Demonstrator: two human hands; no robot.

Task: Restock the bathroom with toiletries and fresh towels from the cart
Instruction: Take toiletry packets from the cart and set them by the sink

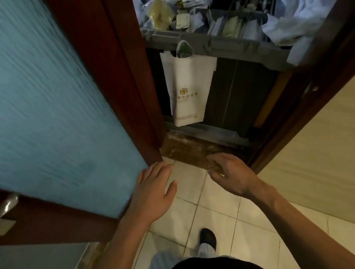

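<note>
Faces the cart (227, 45), parked just past the doorway, beyond the brown threshold (188, 149). Holds the left hand (154, 188) low over the tiled floor (218, 215), fingers straight and close together, thumb apart, gripping nothing, just beside the edge of the frosted glass door (36, 104). Holds the right hand (228, 172) alongside, fingers loosely curled downward, also empty. Keeps both well short of the cart. Carries in its top tray packets (160, 12) toward the left corner, a crumpled pale bundle (301, 14) at the right corner, and a white paper bag (187, 86) hanging from the front edge.
</note>
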